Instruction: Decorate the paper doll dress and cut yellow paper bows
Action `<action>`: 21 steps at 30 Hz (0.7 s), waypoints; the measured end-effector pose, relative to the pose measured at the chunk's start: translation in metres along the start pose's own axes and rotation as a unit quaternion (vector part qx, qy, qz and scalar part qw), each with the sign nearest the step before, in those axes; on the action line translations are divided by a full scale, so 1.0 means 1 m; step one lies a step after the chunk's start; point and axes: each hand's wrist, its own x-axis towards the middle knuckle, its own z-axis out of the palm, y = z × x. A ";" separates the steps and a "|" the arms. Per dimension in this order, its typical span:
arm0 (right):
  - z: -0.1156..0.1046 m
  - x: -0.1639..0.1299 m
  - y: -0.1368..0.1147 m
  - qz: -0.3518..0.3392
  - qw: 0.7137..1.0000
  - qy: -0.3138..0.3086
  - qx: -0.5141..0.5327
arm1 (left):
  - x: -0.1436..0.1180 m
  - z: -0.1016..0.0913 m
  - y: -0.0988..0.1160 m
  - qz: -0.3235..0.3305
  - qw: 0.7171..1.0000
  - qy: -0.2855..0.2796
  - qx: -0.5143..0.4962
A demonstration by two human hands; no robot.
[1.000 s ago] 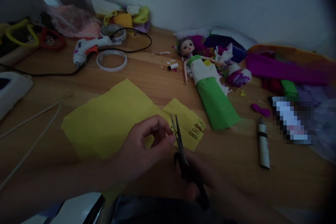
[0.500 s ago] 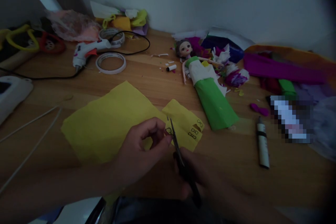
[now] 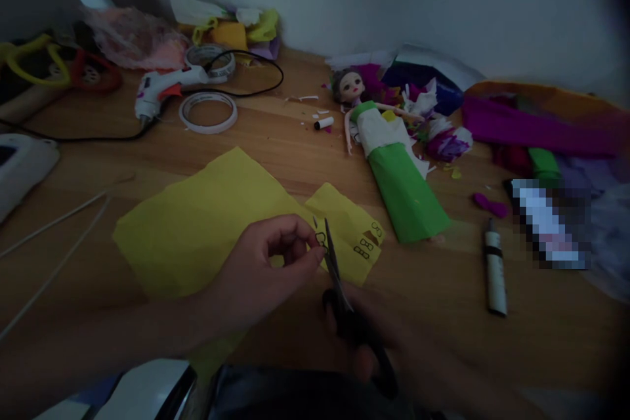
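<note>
Down at the near edge of the wooden table (image 3: pixel 275 144), the left hand (image 3: pixel 260 275) pinches the edge of a yellow paper sheet (image 3: pixel 207 223) between thumb and fingertips, closed on it right beside a small outline drawn in black. The right hand (image 3: pixel 394 354), dim and partly blurred in the shadow, grips the dark handles of a pair of scissors (image 3: pixel 344 302); the blades point away from the person and stand slightly parted, their tips at the drawn outline just beside the left fingertips. So the two hands sit close together, each clamped on its own thing. A smaller yellow piece (image 3: pixel 352 226) lies touching the sheet on its right, marked with more small black outlines. Beyond it a doll (image 3: pixel 378 138) lies on its back in a white and green paper dress, its head toward the wall. A marker (image 3: pixel 495 269) lies well to the right of the hands, and a heap of purple, green and white paper scraps (image 3: pixel 443 138) sits near the doll. At the far left a glue gun (image 3: pixel 162 92) rests with its black cord looping behind it, next to a tape roll (image 3: pixel 208 111) lying flat; a second tape roll (image 3: pixel 211 62) lies behind.
</note>
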 end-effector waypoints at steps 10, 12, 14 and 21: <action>0.000 0.000 0.004 -0.064 0.997 0.023 -0.020 | -0.001 0.002 -0.002 -0.017 1.000 0.007 -0.008; 0.000 0.000 0.005 -0.073 0.997 0.023 -0.032 | -0.001 0.002 -0.003 -0.013 1.000 0.013 -0.007; 0.000 0.000 0.006 -0.079 0.995 0.028 -0.052 | 0.000 0.002 -0.003 -0.009 1.000 0.017 -0.009; 0.001 0.001 0.004 -0.064 0.997 0.029 -0.035 | 0.000 0.002 -0.003 -0.002 1.000 0.006 -0.008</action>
